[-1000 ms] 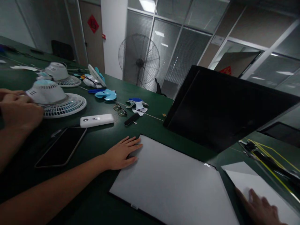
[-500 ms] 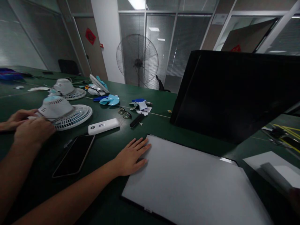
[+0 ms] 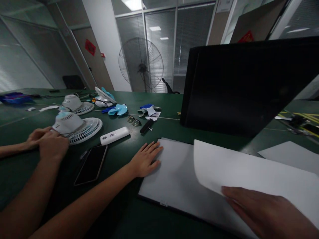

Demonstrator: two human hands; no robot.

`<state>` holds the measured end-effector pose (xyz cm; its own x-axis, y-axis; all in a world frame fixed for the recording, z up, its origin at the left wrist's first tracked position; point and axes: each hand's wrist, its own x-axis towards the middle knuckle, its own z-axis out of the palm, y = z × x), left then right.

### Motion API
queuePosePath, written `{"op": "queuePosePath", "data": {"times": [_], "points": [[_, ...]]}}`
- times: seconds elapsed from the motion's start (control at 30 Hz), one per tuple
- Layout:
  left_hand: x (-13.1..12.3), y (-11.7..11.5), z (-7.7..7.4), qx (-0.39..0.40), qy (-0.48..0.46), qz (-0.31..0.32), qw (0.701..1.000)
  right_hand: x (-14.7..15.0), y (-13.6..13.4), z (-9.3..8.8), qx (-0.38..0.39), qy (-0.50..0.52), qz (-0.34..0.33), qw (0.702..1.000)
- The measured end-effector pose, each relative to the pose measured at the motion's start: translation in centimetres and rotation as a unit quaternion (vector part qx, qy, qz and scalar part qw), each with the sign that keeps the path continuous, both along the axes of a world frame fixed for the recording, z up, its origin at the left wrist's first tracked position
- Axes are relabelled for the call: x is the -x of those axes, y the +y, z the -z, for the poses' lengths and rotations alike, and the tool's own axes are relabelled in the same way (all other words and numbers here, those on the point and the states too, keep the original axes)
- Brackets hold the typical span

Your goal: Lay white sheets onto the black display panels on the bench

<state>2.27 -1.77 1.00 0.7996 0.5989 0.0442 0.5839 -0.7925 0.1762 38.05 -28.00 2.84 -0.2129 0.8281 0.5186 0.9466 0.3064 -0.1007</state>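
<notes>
Head view: your right hand (image 3: 266,210) pinched a sheet (image 3: 239,172); left of that grip, your left hand (image 3: 145,162) lay spread on the panel (image 3: 171,179). One-sided pinching likely risked a crease.

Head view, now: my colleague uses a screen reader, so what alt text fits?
A person's right hand holds a white sheet over a dark-edged pale panel on a green table, the left hand spread on the panel's edge. Beyond is a black panel; at left, a co-worker's hands are at a white fan part.
</notes>
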Motion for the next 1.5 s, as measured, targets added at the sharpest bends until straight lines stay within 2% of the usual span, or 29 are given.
{"op": "queuePosePath", "data": {"times": [0.03,0.1,0.17,0.27,0.4,0.57,0.67,0.73,0.83,0.97,1.13,1.23,1.33,1.5], "points": [[-0.1,0.1,0.0,-0.003,-0.005,0.004,1.000,1.3,0.6,-0.7,0.022,-0.064,-0.062,0.996],[-0.2,0.3,0.0,-0.007,-0.021,0.012,1.000,4.3,1.8,-1.4,0.035,-0.158,-0.125,0.979],[-0.3,0.5,-0.1,-0.010,-0.049,0.014,0.999,7.2,2.5,-1.2,0.029,-0.194,-0.133,0.972],[-0.4,0.7,-0.2,-0.016,-0.103,0.012,0.995,10.6,2.5,0.3,0.026,-0.191,-0.130,0.973],[-0.7,1.8,-0.1,-0.014,-0.167,0.021,0.986,12.5,1.8,2.1,-0.039,-0.162,-0.109,0.980],[-0.8,3.5,0.8,-0.004,-0.213,-0.008,0.977,12.9,2.1,4.2,-0.049,-0.171,-0.110,0.978],[-0.7,3.8,1.3,-0.007,-0.173,0.005,0.985,13.3,2.6,5.6,-0.049,-0.150,-0.094,0.983],[-0.7,3.7,1.3,-0.002,-0.120,0.014,0.993,13.6,2.6,5.9,-0.049,-0.161,-0.095,0.981],[-0.8,3.4,1.2,0.003,-0.067,0.014,0.998,13.5,2.4,5.2,-0.038,-0.171,-0.109,0.978],[-1.0,3.2,1.3,-0.009,-0.064,0.003,0.998,12.7,1.9,4.0,-0.002,-0.141,-0.096,0.985],[-1.0,2.9,1.6,-0.017,-0.062,-0.007,0.998,11.1,2.2,4.5,0.088,-0.110,-0.047,0.989],[-1.0,2.9,1.6,-0.021,-0.060,-0.013,0.998,10.3,2.9,4.6,0.153,-0.096,-0.056,0.982],[-1.1,2.8,1.7,-0.021,-0.055,-0.021,0.998,9.8,3.5,3.9,0.215,-0.092,-0.065,0.970],[-1.3,2.5,1.8,-0.014,-0.046,-0.045,0.998,8.6,4.7,1.9,0.314,-0.092,-0.003,0.945]]}}
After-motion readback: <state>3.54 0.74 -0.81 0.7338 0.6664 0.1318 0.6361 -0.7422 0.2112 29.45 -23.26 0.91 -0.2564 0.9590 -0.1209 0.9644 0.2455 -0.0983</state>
